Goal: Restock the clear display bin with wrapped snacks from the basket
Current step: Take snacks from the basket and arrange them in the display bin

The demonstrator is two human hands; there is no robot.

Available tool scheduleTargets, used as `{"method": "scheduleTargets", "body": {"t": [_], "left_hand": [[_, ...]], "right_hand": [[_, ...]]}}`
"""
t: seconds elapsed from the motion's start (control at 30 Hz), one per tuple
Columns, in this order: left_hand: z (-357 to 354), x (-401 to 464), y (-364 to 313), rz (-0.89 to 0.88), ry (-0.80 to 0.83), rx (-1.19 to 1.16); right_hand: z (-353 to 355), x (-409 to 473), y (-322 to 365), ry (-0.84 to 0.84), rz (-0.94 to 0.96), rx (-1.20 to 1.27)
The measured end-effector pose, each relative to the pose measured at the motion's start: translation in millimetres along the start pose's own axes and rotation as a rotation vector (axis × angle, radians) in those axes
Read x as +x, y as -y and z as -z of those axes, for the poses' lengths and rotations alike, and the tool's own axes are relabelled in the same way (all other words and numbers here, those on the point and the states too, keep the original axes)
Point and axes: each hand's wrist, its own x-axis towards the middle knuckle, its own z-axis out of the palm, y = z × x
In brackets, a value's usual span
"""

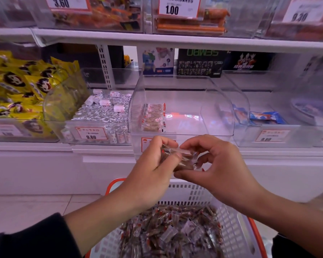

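Reading "9.80" on the orange-bordered price tag (91, 134); pinching a clear-wrapped brown snack bundle (178, 158) between left hand (153, 164) and right hand (215, 164), just before the transparent plastic display bin (181, 107), above the white slotted basket (229, 220).

Two hands show, a left hand (153, 161) and a right hand (218, 164); one white basket (235, 220) holds wrapped snacks (172, 233) too many to count; one clear display bin (181, 108) has a single row of the same snacks (153, 116), its number unclear; three price cards above read 3.60 (62, 2), 1.00 (172, 10) and 9.30 (299, 15); two lower tags read 9.80 (91, 136).
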Motion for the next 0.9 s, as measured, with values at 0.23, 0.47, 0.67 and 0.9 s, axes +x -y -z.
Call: {"method": "scheduleTargets", "body": {"t": [0.23, 0.47, 0.67, 0.9], "left_hand": [[1, -4, -12, -0.012, 0.032, -0.072], [-1, 8, -14, -0.080, -0.091, 0.020], [48, 54, -35, -0.165, -0.309, 0.215], [120, 94, 1, -0.009, -0.212, 0.902]], "right_hand": [[2, 3, 0, 0.055, 0.049, 0.081], [10, 24, 19, 0.107, 0.176, -0.158], [24, 111, 30, 0.224, 0.046, -0.225], [-18, 193, -4, 0.637, -0.053, -0.467]]}}
